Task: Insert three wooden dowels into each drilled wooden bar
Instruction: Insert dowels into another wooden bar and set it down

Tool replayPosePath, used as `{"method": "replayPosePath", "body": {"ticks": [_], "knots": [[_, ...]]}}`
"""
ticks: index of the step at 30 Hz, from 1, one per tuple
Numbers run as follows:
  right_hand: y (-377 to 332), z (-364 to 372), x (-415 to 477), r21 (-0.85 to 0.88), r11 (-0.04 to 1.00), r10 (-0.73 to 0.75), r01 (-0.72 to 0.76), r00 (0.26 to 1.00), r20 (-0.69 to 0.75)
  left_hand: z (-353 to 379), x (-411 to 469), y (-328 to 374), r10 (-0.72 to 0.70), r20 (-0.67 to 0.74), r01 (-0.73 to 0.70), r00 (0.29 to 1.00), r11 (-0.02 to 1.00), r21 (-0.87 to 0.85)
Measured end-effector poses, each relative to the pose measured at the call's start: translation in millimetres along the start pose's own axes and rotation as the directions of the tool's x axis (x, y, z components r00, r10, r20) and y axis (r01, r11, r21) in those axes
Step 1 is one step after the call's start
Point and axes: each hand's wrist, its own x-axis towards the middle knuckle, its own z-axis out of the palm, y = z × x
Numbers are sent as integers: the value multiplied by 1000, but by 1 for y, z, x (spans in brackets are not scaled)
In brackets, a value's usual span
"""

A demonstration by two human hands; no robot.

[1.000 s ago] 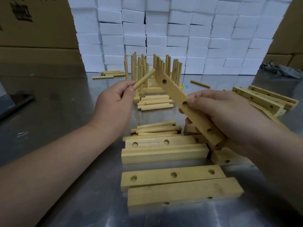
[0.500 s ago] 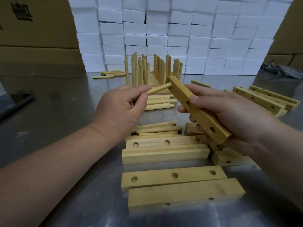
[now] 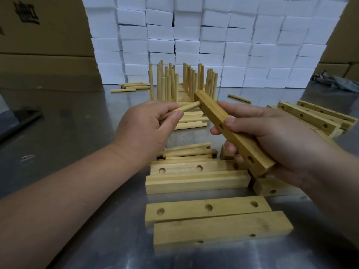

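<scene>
Nearest, empty drilled bars (image 3: 206,207) lay on the metal table (image 3: 77,136). Above them the right hand (image 3: 272,136) gripped a tilted bar (image 3: 233,131), while the left hand (image 3: 147,129) pinched a dowel (image 3: 186,109), its tip touching the bar's far end. Entering askew, the dowel would likely jam, or the bar might twist in the grip. Farther back, a cardboard box (image 3: 27,14) bore dark printed characters, too cropped to read.
</scene>
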Motion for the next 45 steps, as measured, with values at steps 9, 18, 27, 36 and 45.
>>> {"method": "replayPosePath", "body": {"ticks": [9, 18, 27, 36, 45], "knots": [[0, 2, -2, -96, 993, -72, 71, 997, -1, 5, 5, 5, -361, 123, 382, 924, 873, -302], [3, 5, -1, -204, 976, -95, 82, 994, -58, 4, 7, -1, -413, 101, 415, 905, 808, -418], [1, 0, 2, -28, 994, -111, 107, 970, -218, 2, 5, 2, -353, -37, 325, 935, 892, -315], [1, 3, 6, 287, 949, -37, 133, 947, -320, -3, -10, 33, 250, 210, -231, 945, 967, -108], [-1, 6, 3, 246, 951, -97, 189, 934, -343, -3, -10, 36, 300, 176, -298, 937, 954, -42]]}}
